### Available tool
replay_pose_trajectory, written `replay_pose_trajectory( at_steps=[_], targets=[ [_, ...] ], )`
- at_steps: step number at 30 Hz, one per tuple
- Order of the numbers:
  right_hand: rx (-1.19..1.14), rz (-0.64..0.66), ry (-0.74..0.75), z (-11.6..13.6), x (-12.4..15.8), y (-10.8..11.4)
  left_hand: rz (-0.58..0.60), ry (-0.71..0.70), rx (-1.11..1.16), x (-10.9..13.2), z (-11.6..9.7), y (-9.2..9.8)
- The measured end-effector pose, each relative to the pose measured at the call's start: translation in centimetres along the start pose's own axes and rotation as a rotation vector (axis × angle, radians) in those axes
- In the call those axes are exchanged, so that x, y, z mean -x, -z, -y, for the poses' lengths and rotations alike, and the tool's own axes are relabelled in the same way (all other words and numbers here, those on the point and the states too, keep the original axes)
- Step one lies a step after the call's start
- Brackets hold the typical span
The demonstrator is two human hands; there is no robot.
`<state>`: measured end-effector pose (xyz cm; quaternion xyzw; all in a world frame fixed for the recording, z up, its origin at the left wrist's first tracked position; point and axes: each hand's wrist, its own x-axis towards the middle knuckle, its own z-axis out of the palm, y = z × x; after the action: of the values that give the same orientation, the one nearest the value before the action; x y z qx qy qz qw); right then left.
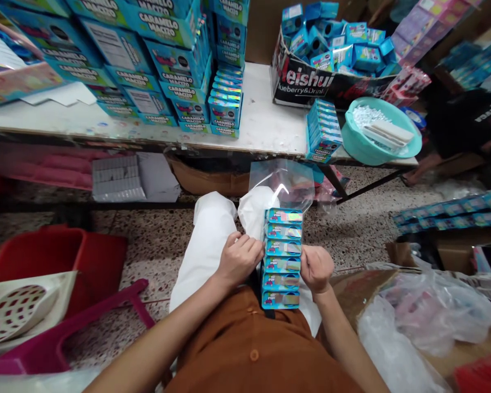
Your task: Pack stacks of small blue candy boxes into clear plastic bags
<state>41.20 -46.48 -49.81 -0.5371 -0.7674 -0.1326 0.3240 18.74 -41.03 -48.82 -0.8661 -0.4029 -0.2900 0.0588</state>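
Observation:
On my lap lies a row of several small blue candy boxes (282,264), packed one behind another. A see-through plastic bag (292,177) spreads out beyond their far end over my knees. My left hand (242,256) is closed in a pinch at the left side of the row, and my right hand (317,267) is closed likewise at the right side. Both seem to grip the bag's thin edges beside the boxes; the fingertips are partly hidden.
Stacked blue candy boxes (180,65) stand on the white table (265,120). Farther right are a black carton (294,82) of loose boxes, a turquoise bowl (364,147) and a person's arm. A red bin (102,267) stands left; plastic bags (425,316) lie right.

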Motion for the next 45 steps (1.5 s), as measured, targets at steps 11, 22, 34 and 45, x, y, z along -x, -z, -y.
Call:
replay_pose_trajectory(
  at_steps=[11,22,34,45],
  targets=[
    [0.040,0.075,-0.111,-1.2,1.1,-2.4,0.067,0.033,0.016,1.1,1.0,-3.1],
    [0.102,0.401,-0.262,-1.8,1.1,-4.4,0.500,0.262,0.076,1.4,0.0,-4.6],
    [-0.071,0.324,-0.134,2.2,5.7,1.0,0.754,0.148,0.156,3.8,-1.6,0.4],
    [0.016,0.274,-0.107,3.6,6.7,3.9,0.451,-0.169,0.146,4.4,-2.0,3.6]
  ],
)
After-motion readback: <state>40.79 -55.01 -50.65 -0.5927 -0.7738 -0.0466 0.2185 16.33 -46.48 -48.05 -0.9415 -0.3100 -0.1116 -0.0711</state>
